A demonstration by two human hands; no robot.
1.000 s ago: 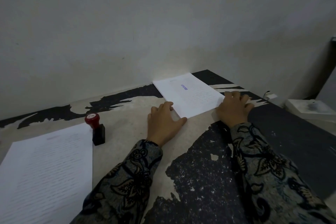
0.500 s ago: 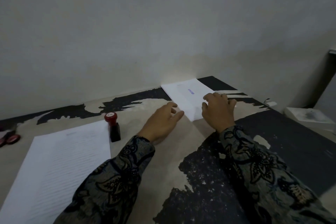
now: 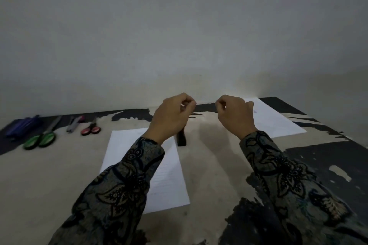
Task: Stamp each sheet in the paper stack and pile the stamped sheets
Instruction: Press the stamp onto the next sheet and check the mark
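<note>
The unstamped paper stack [image 3: 171, 185] lies in front of me, partly under my left sleeve. A single stamped sheet [image 3: 278, 121] with a small blue mark lies at the back right. The stamp [image 3: 181, 139] stands just right of the stack; only its black base shows, its top hidden behind my left hand [image 3: 172, 117]. That hand hovers over the stack's far right corner with fingers loosely curled and nothing visible in them. My right hand [image 3: 235, 116] hovers between the stamp and the stamped sheet, fingers also loosely curled, holding nothing.
At the back left lie green-handled scissors [image 3: 39, 139], red-handled scissors [image 3: 90, 130], a cutter [image 3: 74, 123] and blue pens [image 3: 22, 125]. The worn black and beige tabletop [image 3: 219, 165] ends at a grey wall [image 3: 179, 36] close behind.
Both hands have left the stamped sheet and lifted off the table, moving left toward the stamp and stack. My view has swung left, bringing the scissors and pens into sight.
</note>
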